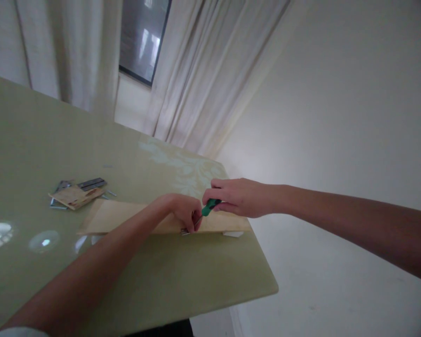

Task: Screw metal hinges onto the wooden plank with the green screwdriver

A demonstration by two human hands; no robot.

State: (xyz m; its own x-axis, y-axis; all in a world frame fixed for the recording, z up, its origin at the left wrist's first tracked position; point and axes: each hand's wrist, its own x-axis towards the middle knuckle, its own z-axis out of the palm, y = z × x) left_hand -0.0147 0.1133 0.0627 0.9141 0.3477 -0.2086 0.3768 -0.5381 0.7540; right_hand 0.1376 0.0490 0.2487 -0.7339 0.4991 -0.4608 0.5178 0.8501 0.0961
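A long light wooden board (pixel 126 217) lies flat on the glossy green table (pixel 56 140), near its right corner. My right hand (pixel 236 196) is closed round a green-handled screwdriver (pixel 209 206), whose tip points down-left at the board's front edge. My left hand (pixel 184 210) rests on the board with its fingers pinched at the screwdriver tip, beside a small metal piece (pixel 185 231). What the fingers pinch is too small to make out.
A small pile of metal brackets and a wooden scrap (pixel 77 193) lies on the table left of the board. White curtains (pixel 203 70) and a dark window (pixel 142 35) stand behind the table. A white wall fills the right side.
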